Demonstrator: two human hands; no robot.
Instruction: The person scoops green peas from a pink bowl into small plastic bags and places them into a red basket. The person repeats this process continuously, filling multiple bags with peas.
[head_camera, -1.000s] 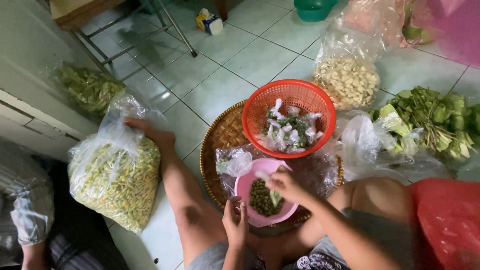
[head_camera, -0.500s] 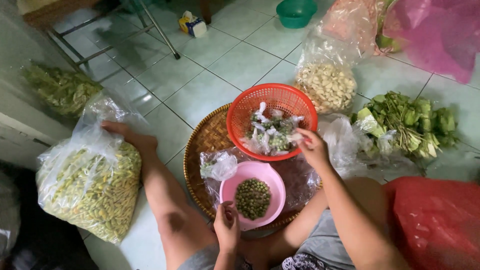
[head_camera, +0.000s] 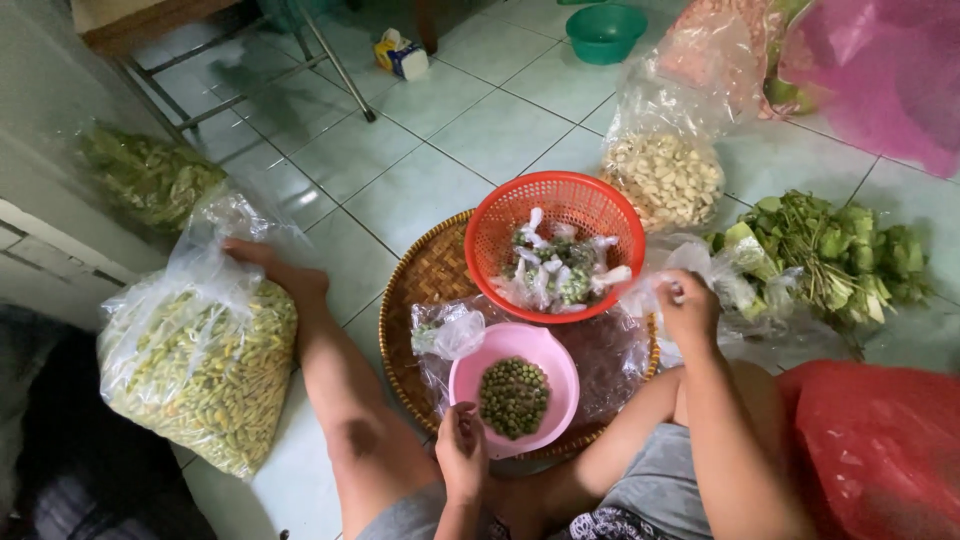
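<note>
Peas (head_camera: 513, 397), small and green, sit in a pink bowl (head_camera: 555, 360) on the woven tray (head_camera: 425, 280), close in front of me. My left hand (head_camera: 461, 447) rests at the bowl's near rim, fingers curled loosely with nothing visibly gripped. My right hand (head_camera: 687, 309) is closed around a clear plastic bag (head_camera: 735, 285) just right of the red basket (head_camera: 600, 205), which holds small knotted bags. Beside my left leg stands a large bag of pale pods (head_camera: 195, 365).
</note>
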